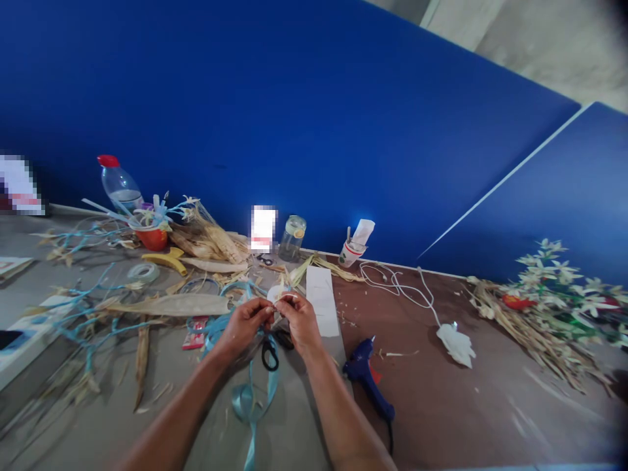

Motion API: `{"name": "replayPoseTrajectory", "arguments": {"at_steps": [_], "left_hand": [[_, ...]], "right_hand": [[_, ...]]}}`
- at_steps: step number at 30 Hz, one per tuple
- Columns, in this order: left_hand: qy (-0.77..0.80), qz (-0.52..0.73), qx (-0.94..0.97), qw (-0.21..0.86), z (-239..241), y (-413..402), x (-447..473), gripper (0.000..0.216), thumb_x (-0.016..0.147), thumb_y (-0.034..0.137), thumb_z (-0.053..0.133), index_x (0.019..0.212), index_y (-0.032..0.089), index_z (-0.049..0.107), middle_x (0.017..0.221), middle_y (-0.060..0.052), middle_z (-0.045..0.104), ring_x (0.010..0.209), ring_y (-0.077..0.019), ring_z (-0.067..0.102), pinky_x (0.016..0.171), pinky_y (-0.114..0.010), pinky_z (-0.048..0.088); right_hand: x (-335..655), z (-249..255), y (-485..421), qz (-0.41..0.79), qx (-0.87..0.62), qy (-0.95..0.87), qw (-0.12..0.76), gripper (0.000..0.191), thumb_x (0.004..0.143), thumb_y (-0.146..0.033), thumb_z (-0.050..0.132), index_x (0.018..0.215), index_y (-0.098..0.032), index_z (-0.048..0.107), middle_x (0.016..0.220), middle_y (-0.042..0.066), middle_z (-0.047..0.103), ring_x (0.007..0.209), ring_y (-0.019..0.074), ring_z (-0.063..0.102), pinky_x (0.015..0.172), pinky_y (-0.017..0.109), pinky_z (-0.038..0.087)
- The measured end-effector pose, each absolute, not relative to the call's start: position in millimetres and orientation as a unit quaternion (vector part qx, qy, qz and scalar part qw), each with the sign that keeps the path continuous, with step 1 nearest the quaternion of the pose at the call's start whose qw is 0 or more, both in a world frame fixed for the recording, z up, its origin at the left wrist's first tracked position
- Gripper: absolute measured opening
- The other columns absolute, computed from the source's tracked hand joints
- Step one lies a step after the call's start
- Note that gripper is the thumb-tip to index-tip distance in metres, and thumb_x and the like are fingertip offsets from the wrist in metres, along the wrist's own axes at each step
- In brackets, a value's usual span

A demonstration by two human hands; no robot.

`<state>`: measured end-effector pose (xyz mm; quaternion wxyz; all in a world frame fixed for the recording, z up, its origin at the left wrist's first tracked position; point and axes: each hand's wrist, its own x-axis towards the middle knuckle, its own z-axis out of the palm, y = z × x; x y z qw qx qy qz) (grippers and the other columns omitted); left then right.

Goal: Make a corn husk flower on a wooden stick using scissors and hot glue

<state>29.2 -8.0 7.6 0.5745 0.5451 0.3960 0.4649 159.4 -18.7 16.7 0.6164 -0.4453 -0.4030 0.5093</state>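
My left hand (249, 322) and my right hand (299, 322) meet over the middle of the table, fingertips pinched close together. A small, thin whitish piece shows at my right fingertips; its kind is too small to make out. What my left fingers grip is hidden. Just below the hands lie black-handled scissors (265, 364), partly covered. Light blue ribbon (214, 330) is heaped beside my left wrist, and a ribbon roll (242, 401) lies nearer to me between my forearms. A white paper sheet (321, 297) lies right of my right hand.
A blue glue gun (367, 383) lies to the right. Dried husks (210, 232), blue-stemmed flowers (88, 347), a red pot (151, 238) and a bottle (120, 186) crowd the left. A jar (293, 239), white cup (352, 252), cable (424, 294) and white flower bunch (549, 275) stand behind and right.
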Motion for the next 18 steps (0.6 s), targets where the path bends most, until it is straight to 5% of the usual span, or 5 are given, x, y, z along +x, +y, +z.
{"name": "replayPoseTrajectory", "arguments": {"at_steps": [18], "left_hand": [[0.445,0.462,0.628,0.441,5.4,-18.1,30.9,0.023,0.082,0.032,0.053,0.081,0.015,0.068,0.059,0.002,0.056,0.050,-0.0101,0.046,0.051,-0.022,0.037]], "right_hand": [[150.1,19.1,-32.5,0.323,-0.518,-0.545,0.575,0.015,0.078,-0.029,0.053,0.068,-0.018,0.056,0.068,0.001,0.057,0.063,0.0138,0.053,0.060,0.024,0.043]]}}
